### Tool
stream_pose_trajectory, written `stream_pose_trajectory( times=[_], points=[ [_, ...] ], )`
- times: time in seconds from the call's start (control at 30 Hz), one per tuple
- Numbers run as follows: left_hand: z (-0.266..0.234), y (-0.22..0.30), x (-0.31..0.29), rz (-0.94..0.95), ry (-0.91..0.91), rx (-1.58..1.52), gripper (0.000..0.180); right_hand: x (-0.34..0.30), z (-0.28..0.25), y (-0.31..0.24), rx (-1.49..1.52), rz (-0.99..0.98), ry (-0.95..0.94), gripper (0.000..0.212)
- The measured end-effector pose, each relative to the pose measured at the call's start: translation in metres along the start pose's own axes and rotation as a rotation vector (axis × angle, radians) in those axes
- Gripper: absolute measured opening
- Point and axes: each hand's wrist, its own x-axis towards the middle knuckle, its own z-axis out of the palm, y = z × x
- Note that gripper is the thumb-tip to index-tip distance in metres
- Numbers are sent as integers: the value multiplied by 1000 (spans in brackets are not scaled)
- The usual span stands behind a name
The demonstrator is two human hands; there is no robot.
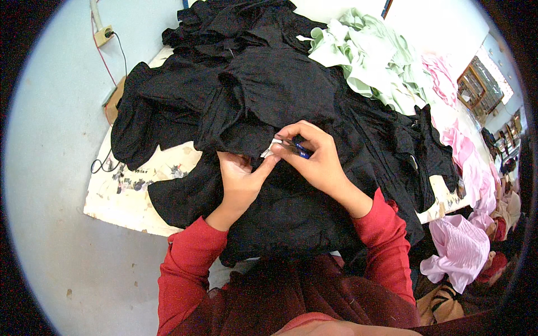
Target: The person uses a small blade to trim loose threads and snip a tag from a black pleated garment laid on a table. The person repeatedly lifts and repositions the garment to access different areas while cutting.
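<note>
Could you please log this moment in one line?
left hand on black cloth | right hand holding blue tool beside white piece | green cloth heaped beyond

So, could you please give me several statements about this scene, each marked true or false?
1. The left hand touches black cloth. True.
2. Neither hand holds a tool. False: the right hand holds a small tool with blue on it.
3. Pale green cloth lies toward the picture's upper right. True.
4. The person wears yellow on both forearms. False: the sleeves are red.
5. All the black cloth lies on the floor. False: much of it is heaped on a light-topped table.
</note>
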Motion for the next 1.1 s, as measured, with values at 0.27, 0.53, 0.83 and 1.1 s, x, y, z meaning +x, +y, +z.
stream_pose_trajectory(
  times=[0.27,0.53,0.83,1.1],
  points=[
    [-6,3,5,-82,-89,30,42,4,-4,8,-1,49,19,14],
    [-6,5,1,-171,-79,-24,33,9,-13,-2,74,248,-142,24],
    [-10,0,2,-213,-100,-11,33,7,-7,10,118,88,-33,17],
    [-7,-1,0,-233,-27,-199,41,-1,11,9,288,165,16,16]
  ],
)
